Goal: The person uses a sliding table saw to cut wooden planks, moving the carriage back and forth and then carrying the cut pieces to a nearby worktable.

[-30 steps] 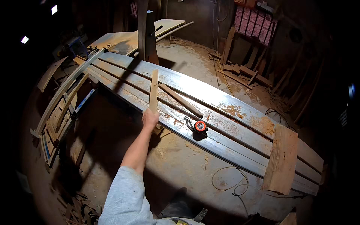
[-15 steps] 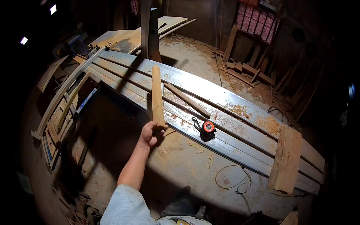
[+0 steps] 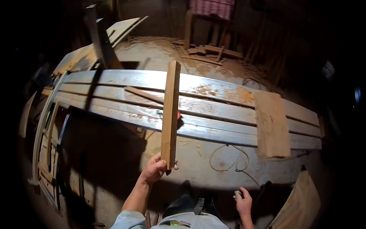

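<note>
A straight wooden batten (image 3: 170, 114) rises from my left hand (image 3: 154, 168), whose fingers are wrapped round its lower end. It is held up in front of the long metal-topped bench (image 3: 213, 108). Behind it, a tape measure (image 3: 179, 115) with a red face lies on the bench, mostly hidden by the wood. A thinner brown wooden strip (image 3: 145, 94) rests slantwise on the slats, its right end also covered. My right hand (image 3: 243, 201) hangs below the bench at the lower right, fingers loosely bent and apart, with nothing visibly held.
A wide rough board (image 3: 271, 124) lies across the bench's right part. A curved wooden frame (image 3: 42, 141) stands at the left. Looped cable (image 3: 228, 158) lies on the floor before the bench. Offcuts (image 3: 213, 51) are piled by the far wall, and a post (image 3: 102, 40) stands behind the bench.
My left hand has brought the batten nearer and turned it, so it now covers part of the tape measure. My right hand has come into view at the lower right. The view has swung right.
</note>
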### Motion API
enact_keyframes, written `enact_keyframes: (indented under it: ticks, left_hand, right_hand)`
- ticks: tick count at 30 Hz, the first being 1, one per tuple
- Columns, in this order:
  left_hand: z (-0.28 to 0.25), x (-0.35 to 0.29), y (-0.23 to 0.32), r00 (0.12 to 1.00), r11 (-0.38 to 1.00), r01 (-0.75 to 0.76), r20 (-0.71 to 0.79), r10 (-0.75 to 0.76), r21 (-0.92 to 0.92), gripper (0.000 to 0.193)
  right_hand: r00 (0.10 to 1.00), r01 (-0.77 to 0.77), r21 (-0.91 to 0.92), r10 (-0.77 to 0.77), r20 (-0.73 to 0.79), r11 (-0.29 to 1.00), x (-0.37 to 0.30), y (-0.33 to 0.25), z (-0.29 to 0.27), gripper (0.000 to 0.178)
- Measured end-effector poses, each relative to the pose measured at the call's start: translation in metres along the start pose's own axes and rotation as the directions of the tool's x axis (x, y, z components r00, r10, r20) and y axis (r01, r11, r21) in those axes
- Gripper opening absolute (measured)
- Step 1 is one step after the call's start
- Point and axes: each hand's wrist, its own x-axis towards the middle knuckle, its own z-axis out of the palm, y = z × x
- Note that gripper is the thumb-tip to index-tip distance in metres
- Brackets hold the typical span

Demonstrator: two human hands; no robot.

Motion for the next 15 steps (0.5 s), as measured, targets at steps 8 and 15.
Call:
enact_keyframes:
  ticks: [8, 15]
  left_hand:
    - [0.126, 0.015, -0.076, 0.988, 0.941, 0.039, 0.127, -0.087, 0.336, 0.057]
    - [0.227, -0.001, -0.168, 0.73, 0.143, -0.675, 0.628, 0.268, 0.724, 0.074]
  right_hand:
    - [0.904, 0.387, 0.034, -0.386, 0.181, 0.922, -0.001, -0.087, 0.024, 0.041]
    - [0.977, 0.145, 0.56, -0.208, 0.05, 0.815, 0.001, -0.051, -0.033, 0.042]
